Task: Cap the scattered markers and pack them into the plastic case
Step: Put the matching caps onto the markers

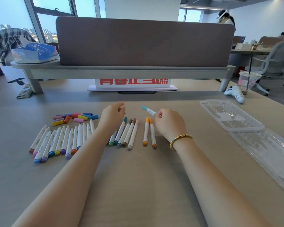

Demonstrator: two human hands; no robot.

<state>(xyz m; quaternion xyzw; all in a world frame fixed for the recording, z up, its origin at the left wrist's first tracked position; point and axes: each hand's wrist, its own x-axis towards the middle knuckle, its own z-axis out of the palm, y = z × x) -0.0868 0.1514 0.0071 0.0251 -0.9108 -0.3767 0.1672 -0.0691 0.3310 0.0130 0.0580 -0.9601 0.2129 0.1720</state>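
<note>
One teal-capped marker (148, 110), print unreadable, pinched by right hand (170, 123).

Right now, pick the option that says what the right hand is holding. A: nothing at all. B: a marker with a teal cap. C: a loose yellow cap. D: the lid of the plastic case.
B: the right hand pinches a white marker whose teal-capped end points up and to the left, above the table; the plastic case lies open and untouched to the right.
</note>
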